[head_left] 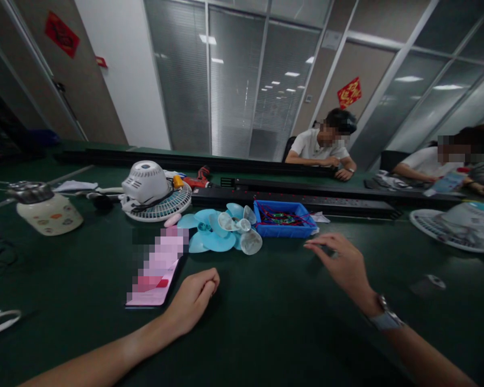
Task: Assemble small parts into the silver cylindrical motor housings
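My left hand (197, 298) rests on the green table, its fingers curled into a loose fist. Nothing shows in it, and the palm is hidden. Just left of it lies a phone (159, 269) with a lit pink screen. My right hand (342, 263) hovers over the table with thumb and fingertips pinched together; anything between the tips is too small to make out. Beyond those fingertips stands a blue bin (286, 231) with red wires and small green circuit boards. Between the hands, farther back, pale blue fan blades (218, 241) and a smaller clear grey fan blade (250, 243) lie piled.
A white fan head (145, 183) sits on its grille at back left, near a cream jar (50, 217). At right are another fan head (468, 226) and a metal cylinder (427, 285). Black rails (298, 199) cross the table; two people sit beyond.
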Tool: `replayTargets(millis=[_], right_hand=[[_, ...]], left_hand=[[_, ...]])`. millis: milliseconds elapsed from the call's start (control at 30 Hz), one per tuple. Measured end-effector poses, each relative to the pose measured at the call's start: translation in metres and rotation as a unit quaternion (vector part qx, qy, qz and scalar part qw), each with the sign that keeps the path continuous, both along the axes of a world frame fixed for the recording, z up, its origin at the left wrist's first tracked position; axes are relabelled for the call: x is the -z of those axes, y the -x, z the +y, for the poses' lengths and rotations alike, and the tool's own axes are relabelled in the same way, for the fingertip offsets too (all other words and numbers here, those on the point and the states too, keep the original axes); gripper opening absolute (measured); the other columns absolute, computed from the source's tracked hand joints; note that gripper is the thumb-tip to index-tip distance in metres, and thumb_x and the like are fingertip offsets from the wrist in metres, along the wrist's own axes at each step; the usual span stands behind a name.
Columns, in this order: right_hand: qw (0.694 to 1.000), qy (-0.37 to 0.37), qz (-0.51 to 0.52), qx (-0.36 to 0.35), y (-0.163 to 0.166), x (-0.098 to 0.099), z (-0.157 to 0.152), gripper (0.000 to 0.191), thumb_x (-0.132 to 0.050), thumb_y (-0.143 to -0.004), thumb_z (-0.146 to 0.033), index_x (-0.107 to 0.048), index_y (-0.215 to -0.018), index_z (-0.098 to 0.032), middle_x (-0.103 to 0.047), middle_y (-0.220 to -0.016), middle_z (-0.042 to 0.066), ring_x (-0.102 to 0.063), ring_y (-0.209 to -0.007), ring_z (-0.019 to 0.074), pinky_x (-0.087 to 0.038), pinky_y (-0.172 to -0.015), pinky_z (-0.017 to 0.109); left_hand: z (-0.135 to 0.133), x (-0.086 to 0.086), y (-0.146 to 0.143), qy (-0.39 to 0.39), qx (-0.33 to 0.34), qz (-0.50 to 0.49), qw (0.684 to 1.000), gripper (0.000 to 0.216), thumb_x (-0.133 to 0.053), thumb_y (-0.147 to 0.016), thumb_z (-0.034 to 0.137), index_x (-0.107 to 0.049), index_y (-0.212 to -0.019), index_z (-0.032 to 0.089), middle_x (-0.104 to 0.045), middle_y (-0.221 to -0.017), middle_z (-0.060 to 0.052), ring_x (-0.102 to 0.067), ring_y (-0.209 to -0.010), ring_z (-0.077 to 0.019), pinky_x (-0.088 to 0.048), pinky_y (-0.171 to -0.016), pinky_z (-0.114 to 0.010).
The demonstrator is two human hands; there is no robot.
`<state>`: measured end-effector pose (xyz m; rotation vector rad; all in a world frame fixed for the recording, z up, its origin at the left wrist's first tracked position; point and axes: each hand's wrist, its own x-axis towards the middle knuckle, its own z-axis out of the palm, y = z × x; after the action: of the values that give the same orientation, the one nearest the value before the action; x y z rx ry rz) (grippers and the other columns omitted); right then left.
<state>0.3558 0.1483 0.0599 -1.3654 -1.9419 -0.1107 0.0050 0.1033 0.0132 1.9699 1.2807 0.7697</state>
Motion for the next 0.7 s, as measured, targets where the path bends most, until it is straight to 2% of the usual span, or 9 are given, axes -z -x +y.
replayTargets(millis=[67, 133, 233, 333, 433, 700], right_hand=[[0.997, -0.028, 0.007, 0.069, -0.039, 0.001, 0.008, 0.031, -0.057, -0.088, -0.049, -0.073, -0.087, -0.022, -0.071, -0.091, 0.006, -0.064, -0.086, 0.0235, -0.048, -0.080, 0.038], [0.993, -0.022, 0.006, 0.119, -0.067, 0.008, 0.013, 0.035, -0.054, -0.088, -0.050, -0.073, -0.087, -0.021, -0.072, -0.090, 0.007, -0.065, -0.085, 0.0236, -0.049, -0.078, 0.037], [0.986, 0.024, 0.016, 0.163, -0.087, 0.023, 0.018, 0.035, -0.054, -0.087, -0.050, -0.074, -0.089, -0.021, -0.074, -0.094, 0.007, -0.067, -0.085, 0.0248, -0.049, -0.076, 0.038], [0.985, 0.058, 0.056, 0.155, -0.090, 0.034, 0.023, 0.033, -0.056, -0.086, -0.049, -0.075, -0.089, -0.022, -0.075, -0.094, 0.006, -0.068, -0.085, 0.0253, -0.050, -0.077, 0.038], [0.986, 0.056, 0.078, 0.138, -0.088, 0.040, 0.027, 0.032, -0.057, -0.086, -0.048, -0.075, -0.090, -0.022, -0.076, -0.093, 0.005, -0.069, -0.085, 0.0241, -0.050, -0.079, 0.037], [0.988, 0.048, 0.075, 0.124, -0.080, 0.041, 0.027, 0.027, -0.058, -0.087, -0.043, -0.075, -0.090, -0.022, -0.075, -0.094, 0.004, -0.069, -0.083, 0.0216, -0.051, -0.078, 0.034]], left_hand=[[0.001, 0.001, 0.000, 0.000, 0.002, 0.004, 1.000, 0.029, -0.030, -0.094, 0.024, -0.047, -0.070, 0.020, -0.052, -0.068, 0.001, -0.052, -0.063, -0.0166, -0.037, -0.061, -0.026], [0.001, 0.002, 0.000, 0.000, -0.002, 0.010, 1.000, 0.031, -0.029, -0.094, 0.026, -0.046, -0.069, 0.020, -0.051, -0.067, 0.001, -0.052, -0.063, -0.0168, -0.037, -0.060, -0.026], [0.002, 0.002, 0.000, 0.002, -0.005, 0.020, 1.000, 0.031, -0.029, -0.094, 0.028, -0.045, -0.069, 0.020, -0.051, -0.066, 0.001, -0.052, -0.062, -0.0170, -0.036, -0.059, -0.026], [0.002, 0.002, 0.000, 0.002, -0.003, 0.034, 0.999, 0.032, -0.028, -0.094, 0.030, -0.045, -0.069, 0.020, -0.052, -0.066, 0.001, -0.052, -0.062, -0.0171, -0.036, -0.059, -0.026], [0.003, 0.002, -0.001, -0.004, 0.000, 0.046, 0.999, 0.034, -0.026, -0.095, 0.032, -0.044, -0.068, 0.021, -0.050, -0.064, 0.001, -0.051, -0.060, -0.0170, -0.036, -0.058, -0.026], [0.003, 0.007, 0.002, -0.005, 0.003, 0.044, 0.999, 0.036, -0.027, -0.096, 0.035, -0.045, -0.069, 0.021, -0.051, -0.063, 0.002, -0.051, -0.058, -0.0164, -0.036, -0.056, -0.025]])
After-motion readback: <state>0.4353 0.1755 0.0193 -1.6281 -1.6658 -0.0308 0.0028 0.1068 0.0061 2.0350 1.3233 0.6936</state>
